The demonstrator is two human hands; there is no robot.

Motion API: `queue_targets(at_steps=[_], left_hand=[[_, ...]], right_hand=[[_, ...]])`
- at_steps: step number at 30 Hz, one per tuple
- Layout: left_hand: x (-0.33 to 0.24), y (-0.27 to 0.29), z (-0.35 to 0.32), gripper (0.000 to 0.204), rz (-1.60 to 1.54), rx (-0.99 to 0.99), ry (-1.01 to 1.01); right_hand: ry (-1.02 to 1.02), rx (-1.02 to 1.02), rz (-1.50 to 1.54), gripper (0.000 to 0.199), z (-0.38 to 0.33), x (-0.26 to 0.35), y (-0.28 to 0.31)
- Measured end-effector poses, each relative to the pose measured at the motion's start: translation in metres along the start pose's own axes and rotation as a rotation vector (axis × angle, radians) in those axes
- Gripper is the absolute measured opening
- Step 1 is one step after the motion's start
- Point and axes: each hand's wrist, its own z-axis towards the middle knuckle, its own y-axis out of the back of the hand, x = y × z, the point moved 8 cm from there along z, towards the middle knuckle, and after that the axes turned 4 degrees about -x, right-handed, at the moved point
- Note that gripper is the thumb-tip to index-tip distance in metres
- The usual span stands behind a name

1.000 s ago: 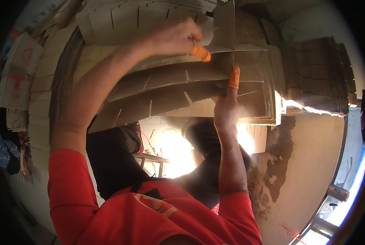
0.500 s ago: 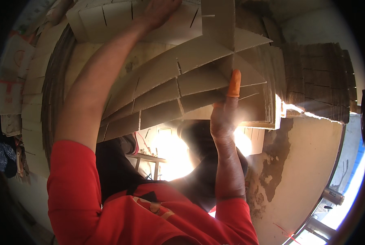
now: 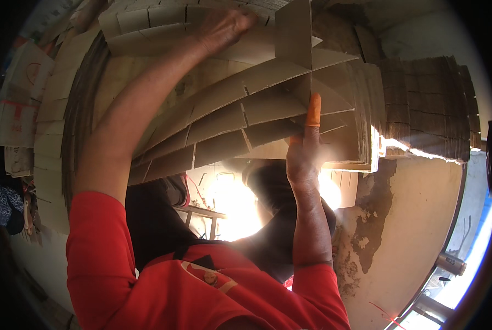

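Note:
My right hand, with orange finger covers on its thumb and another finger, is closed on a slotted cardboard divider. In this divider several long strips run side by side with open slots, and one upright cross piece stands across them at their right end. Beyond it, my left hand reaches to the far side, its fingers curled at a slotted cardboard strip. The fingertips are partly hidden there. A second layer of cardboard shows just below that strip.
Stacked cardboard stands at the right, with another stack at the left. A pale board lies beneath the divider. At far left is a white box with red marks. A small stool shows below, near bright glare.
My left hand has moved slightly right and nearer, and the far strips have shifted, now showing two layers. My right hand keeps hold of the divider, which has tilted a little.

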Motion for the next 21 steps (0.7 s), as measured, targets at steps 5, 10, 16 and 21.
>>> queue_targets(at_steps=[5,10,16,21], left_hand=[[-0.011,0.013,0.003,0.009,-0.119,-0.044,0.080],[-0.020,0.016,0.002,0.009,-0.161,-0.035,0.067],[-0.030,0.018,0.002,0.008,-0.171,0.078,0.096],[-0.030,0.025,-0.001,0.009,-0.123,-0.009,0.050]], right_hand=[[-0.200,0.162,-0.088,0.078,-0.003,-0.006,0.001],[-0.134,0.118,-0.033,0.077,-0.004,-0.003,0.005],[-0.115,0.136,-0.061,0.077,-0.003,0.001,0.008],[-0.144,0.169,-0.109,0.078,-0.005,-0.003,0.010]])
